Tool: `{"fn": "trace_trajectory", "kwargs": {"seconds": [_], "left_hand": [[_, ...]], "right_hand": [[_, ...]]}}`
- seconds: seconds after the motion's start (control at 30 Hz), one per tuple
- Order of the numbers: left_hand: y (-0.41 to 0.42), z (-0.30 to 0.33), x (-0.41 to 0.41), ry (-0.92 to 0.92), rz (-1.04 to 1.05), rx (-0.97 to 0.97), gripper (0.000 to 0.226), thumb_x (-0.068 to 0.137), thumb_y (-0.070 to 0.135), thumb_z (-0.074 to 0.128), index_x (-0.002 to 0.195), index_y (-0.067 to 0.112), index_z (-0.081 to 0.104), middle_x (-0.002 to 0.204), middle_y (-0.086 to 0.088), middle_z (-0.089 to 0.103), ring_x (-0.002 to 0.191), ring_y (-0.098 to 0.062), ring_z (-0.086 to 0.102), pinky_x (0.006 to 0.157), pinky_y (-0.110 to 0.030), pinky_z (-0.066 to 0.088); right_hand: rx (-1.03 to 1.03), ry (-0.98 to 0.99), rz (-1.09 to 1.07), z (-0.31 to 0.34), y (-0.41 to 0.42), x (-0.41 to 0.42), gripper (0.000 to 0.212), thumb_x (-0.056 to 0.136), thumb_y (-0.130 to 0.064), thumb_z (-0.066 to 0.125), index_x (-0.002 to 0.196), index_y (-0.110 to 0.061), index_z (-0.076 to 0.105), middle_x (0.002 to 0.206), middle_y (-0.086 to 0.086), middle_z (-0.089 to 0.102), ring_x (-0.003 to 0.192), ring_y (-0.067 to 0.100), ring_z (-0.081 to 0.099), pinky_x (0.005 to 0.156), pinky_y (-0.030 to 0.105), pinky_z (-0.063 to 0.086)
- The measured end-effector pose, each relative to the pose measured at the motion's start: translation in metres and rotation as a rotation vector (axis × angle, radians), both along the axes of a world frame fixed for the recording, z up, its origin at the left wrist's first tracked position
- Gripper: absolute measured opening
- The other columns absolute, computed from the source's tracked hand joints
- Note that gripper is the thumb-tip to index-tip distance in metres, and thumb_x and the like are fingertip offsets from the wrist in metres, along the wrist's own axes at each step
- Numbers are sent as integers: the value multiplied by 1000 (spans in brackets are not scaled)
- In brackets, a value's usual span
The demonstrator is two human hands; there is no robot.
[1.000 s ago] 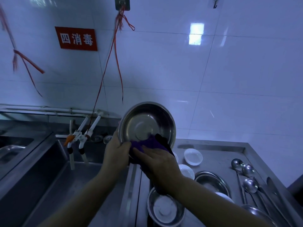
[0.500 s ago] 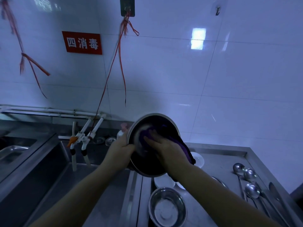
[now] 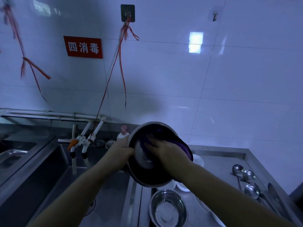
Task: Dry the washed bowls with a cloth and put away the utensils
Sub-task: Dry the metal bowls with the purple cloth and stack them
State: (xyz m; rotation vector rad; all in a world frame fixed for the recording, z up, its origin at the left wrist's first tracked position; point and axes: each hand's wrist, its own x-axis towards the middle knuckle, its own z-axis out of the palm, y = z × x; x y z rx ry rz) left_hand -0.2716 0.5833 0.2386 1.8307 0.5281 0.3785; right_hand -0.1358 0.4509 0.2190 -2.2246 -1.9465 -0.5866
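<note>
A large steel bowl [image 3: 144, 176] is held up on edge above the counter, its inside facing me. My left hand [image 3: 122, 149] grips its left rim. Inside the bowl, my right hand [image 3: 165, 152] presses a purple cloth [image 3: 184, 147] against the wall; part of the cloth hangs over the right rim. A smaller steel bowl [image 3: 168, 208] sits on the counter below. Several steel ladles [image 3: 248, 176] lie at the right, with a flat utensil [image 3: 273, 190] beside them.
White dishes [image 3: 198, 160] lie behind and under the held bowl. A deep steel sink [image 3: 49, 174] fills the left, with taps [image 3: 82, 141] and a soap bottle [image 3: 123, 133] at its back. Red strings hang from a wall hook [image 3: 127, 13]. The counter's raised edge [image 3: 255, 163] runs along the right.
My right hand has moved from the bowl's lower rim into its inside with the cloth. The bowl has come down a little and tilted more towards me.
</note>
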Motion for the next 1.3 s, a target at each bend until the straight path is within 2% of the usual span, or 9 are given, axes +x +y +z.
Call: {"fn": "trace_trajectory", "kwargs": {"seconds": [0.17,0.3,0.43,0.6,0.87,0.97,1.13,1.23,1.3], "left_hand": [[5,-1,-1,63,-36,12,38,70,3,47,99,22,61,79,-20,66,55,-24,63,42,-28,46],[16,9,-7,55,12,122,36,78,-4,49,95,24,62,85,-18,67,72,-33,66,56,-38,53],[18,13,-8,-35,50,105,32,79,-5,49,98,17,61,85,-21,63,68,-33,62,51,-36,50],[6,1,2,-118,123,-117,39,83,-2,46,100,31,61,93,-12,66,79,-28,64,49,-26,49],[28,4,-7,88,-47,-62,39,81,1,53,82,37,66,67,-2,70,53,-15,67,42,-28,53],[34,9,-7,171,-61,-56,29,84,10,59,105,30,58,84,-10,68,60,-18,69,49,-30,56],[29,-3,-8,256,65,757,68,87,39,56,144,17,27,146,-7,36,130,-21,36,104,-35,28],[9,-10,-16,49,-93,1375,43,84,49,43,120,28,57,126,6,59,132,-16,39,108,-41,21],[0,-12,-17,-20,-295,1453,28,82,48,45,95,35,66,100,16,69,116,-9,56,105,-41,29]], "right_hand": [[-24,-206,238,7,4,1,49,74,-19,78,121,-20,65,129,4,61,119,22,58,98,37,48],[32,-304,15,0,-9,12,50,85,-40,58,130,-18,58,134,5,57,129,22,49,114,43,27],[132,-100,-53,-21,-21,3,50,90,-46,40,122,-15,64,125,6,64,123,23,55,112,46,28],[339,208,18,-54,-21,-39,43,74,-47,62,111,-27,60,100,-4,70,90,12,62,93,37,48],[445,-259,231,-52,-35,8,9,86,-14,65,88,-16,74,78,4,71,73,21,66,85,35,52],[433,-300,281,-43,-32,18,12,80,-6,69,78,-17,74,72,3,69,68,21,65,87,36,52],[289,-130,226,-35,-31,22,17,70,-9,77,79,-23,74,72,-1,70,65,20,64,78,35,54],[225,-52,181,-30,-32,24,20,66,-14,84,81,-23,74,75,-2,72,69,19,66,76,35,54],[213,-6,186,-25,-31,24,22,66,-13,84,84,-21,75,78,-2,72,72,19,67,79,36,54]]}}
